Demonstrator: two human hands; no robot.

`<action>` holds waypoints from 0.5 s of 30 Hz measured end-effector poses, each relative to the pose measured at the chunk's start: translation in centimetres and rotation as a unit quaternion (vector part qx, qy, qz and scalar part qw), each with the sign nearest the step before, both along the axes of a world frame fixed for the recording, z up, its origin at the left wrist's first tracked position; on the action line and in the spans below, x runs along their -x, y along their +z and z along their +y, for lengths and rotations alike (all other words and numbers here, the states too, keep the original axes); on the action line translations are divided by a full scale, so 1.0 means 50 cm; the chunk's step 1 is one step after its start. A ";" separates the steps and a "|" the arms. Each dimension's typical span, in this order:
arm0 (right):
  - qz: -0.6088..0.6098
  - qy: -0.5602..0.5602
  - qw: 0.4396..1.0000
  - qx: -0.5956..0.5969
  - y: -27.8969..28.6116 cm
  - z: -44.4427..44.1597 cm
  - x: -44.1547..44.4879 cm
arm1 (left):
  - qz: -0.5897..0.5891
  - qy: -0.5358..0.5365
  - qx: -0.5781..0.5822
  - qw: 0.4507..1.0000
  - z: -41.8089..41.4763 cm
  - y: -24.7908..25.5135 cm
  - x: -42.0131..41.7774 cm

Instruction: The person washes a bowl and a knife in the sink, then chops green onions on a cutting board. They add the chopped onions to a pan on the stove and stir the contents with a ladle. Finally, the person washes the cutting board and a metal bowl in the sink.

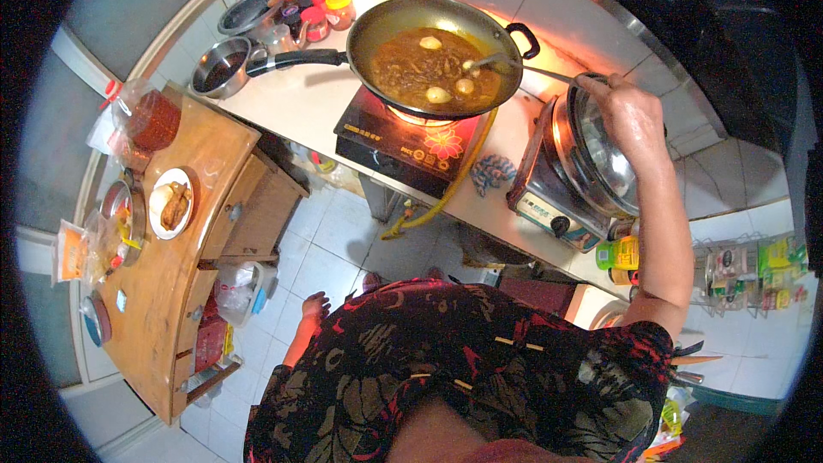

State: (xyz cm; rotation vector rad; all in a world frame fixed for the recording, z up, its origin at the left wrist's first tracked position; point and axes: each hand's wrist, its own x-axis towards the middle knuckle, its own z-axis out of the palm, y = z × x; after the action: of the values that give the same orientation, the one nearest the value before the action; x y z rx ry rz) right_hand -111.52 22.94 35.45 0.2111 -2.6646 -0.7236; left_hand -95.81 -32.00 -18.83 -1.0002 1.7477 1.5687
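A wok (360,19) with a long black handle sits tilted over the lit gas stove (398,141). Brown broth (411,67) fills its lower part, with several pale round pieces, egg-like, in it. My right hand (627,112) grips the end of a metal ladle or spatula (546,71), whose head dips into the broth at the right side. Behind that hand, a metal pot with a glass lid (604,148) rests on a second stove (553,212). My left hand (315,305) hangs low beside my body over the tiled floor, fingers slightly apart, holding nothing visible.
A saucepan with dark liquid (222,71) and lidded jars (339,9) stand left of the wok. A crumpled cloth (493,173) lies between the stoves. A yellow hose (443,209) hangs over the counter's edge. The wooden table (212,141) at left holds a plate of food (170,204).
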 end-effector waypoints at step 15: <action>-0.030 0.020 0.998 0.050 -0.081 -0.020 0.031 | 0.000 0.018 -0.009 1.000 -0.012 -0.029 -0.010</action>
State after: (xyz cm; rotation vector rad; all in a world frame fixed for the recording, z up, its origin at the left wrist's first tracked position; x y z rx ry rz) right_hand -113.07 21.95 31.37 0.2630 -2.7374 -0.5798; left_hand -95.32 -32.60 -20.28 -1.0270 1.7226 1.6041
